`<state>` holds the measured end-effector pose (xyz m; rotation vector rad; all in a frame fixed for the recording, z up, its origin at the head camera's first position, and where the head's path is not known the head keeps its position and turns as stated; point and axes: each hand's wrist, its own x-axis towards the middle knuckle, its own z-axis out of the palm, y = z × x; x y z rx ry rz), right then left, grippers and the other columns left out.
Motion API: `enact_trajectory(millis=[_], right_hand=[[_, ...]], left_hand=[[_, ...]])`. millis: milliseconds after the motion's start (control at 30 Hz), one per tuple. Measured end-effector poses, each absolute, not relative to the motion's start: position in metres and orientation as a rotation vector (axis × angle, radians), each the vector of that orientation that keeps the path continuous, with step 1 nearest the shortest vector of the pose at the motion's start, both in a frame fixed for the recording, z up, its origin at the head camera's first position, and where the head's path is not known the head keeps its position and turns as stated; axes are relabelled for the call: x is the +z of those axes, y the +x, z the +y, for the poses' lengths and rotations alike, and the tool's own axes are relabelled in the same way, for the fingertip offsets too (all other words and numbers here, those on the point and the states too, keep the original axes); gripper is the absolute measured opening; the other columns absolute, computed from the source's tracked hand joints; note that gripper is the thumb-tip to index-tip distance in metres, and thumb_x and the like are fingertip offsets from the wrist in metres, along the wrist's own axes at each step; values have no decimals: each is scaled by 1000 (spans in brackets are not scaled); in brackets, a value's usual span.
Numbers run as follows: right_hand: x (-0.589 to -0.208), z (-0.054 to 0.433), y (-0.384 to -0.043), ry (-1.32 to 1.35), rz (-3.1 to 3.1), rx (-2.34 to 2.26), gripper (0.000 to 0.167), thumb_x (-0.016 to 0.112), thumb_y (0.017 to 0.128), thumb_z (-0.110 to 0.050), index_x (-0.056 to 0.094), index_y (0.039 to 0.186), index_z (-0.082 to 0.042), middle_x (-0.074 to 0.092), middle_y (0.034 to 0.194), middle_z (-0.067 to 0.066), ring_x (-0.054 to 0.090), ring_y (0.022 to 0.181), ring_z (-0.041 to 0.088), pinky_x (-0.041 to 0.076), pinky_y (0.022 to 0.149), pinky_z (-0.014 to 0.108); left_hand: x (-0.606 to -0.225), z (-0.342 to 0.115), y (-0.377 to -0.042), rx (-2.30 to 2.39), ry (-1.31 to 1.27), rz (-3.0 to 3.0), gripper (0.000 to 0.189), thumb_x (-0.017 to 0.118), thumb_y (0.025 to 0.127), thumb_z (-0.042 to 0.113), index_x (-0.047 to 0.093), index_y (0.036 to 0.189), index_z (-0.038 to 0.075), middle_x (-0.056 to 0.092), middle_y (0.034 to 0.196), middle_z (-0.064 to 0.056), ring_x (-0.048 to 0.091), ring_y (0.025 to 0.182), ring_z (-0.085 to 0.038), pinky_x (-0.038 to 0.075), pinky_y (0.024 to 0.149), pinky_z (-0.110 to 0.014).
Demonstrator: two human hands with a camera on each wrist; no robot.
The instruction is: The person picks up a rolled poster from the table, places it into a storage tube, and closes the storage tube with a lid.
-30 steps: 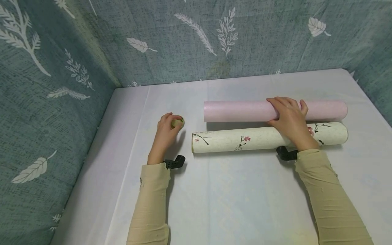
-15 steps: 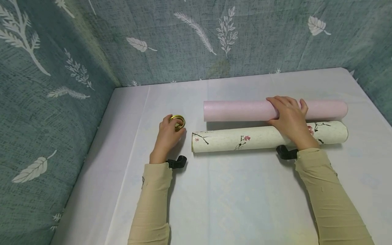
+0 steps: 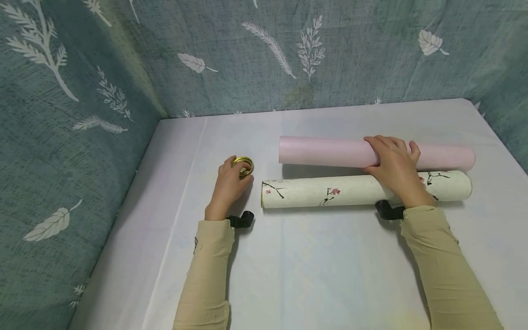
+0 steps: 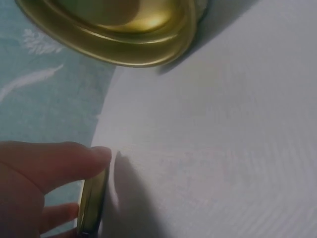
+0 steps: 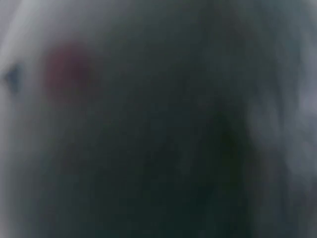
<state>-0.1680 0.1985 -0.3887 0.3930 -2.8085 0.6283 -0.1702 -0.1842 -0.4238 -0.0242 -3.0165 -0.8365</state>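
Observation:
In the head view my left hand [image 3: 231,185] pinches a small shiny gold ring-shaped piece [image 3: 249,173], just left of the flowered roll's end. The left wrist view shows its thin gold edge [image 4: 92,206] under the thumb. A long pale pink roll [image 3: 323,151] lies at the back, with my right hand [image 3: 393,165] spread over its middle, gripping it. In front of it lies a cream roll with blossom print [image 3: 305,192], partly covered by my right hand and wrist. A round gold opening [image 4: 133,37] with a stepped rim appears large above my left hand.
A white cloth covers the table [image 3: 313,266]. Green-blue leaf-print fabric [image 3: 231,55] stands up behind the table and along both sides. Black wrist cameras [image 3: 242,220] sit on both wrists. The right wrist view is dark and blurred, with a red spot [image 5: 69,74].
My left hand has turned the gold piece so its bright rings face up, shifting slightly right. The pink roll has swung slightly, its right end coming nearer. My right hand stays on it.

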Motion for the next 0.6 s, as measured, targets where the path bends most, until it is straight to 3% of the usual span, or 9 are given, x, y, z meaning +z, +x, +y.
enact_trajectory(millis=[200, 600], right_hand=[[-388, 200, -166, 388, -2819, 631, 67, 77, 68, -15, 47, 128, -13, 47, 126, 15, 33, 116, 37, -2, 97, 59], [-388, 201, -165, 393, -2803, 643, 67, 77, 68, -14, 47, 127, -13, 47, 126, 14, 33, 116, 36, -1, 97, 58]], left_hand=[[-422, -183, -168, -818, -38, -3009, 21, 61, 82, 23, 60, 101, 14, 27, 140, -14, 24, 125, -37, 30, 96, -47], [-424, -182, -169, -657, -52, -2986, 12, 66, 80, 25, 62, 80, 13, 43, 129, -12, 38, 117, -34, 37, 90, -47]])
